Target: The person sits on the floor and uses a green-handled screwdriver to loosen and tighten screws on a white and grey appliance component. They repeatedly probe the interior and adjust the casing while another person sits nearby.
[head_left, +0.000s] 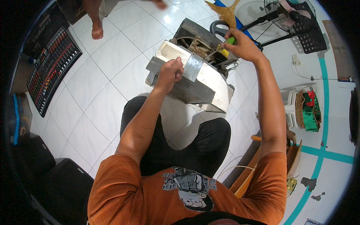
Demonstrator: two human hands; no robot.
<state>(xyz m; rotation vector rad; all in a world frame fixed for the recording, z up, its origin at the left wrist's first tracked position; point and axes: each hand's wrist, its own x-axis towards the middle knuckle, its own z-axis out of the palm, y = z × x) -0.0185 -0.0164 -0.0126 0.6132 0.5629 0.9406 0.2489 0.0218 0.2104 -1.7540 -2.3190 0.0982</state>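
Nearest you, your left hand point(171, 75), fingers curled, seems to rest on the bulky machine's scuffed white plastic casing point(216, 81), beside a broad silver tape strip point(193, 68); I cannot tell whether it holds anything. Brace firmly there, since the casing could slide on the glossy white floor tiles point(99, 77). Farther out, your right hand point(243, 47) pinches a small bright-green object point(231, 40), perhaps a tool handle; use short, controlled movements and avoid snagging the thin pale wires point(233, 66). The casing lies between and below your hands, slanting down to the right, with its dusty, exposed brown-and-grey inner works point(200, 47) left of your right-hand grip and a yellow piece point(224, 51) just below those fingers. Beyond, mind the straw-coloured broom head point(226, 14) and black caged fan point(290, 17).
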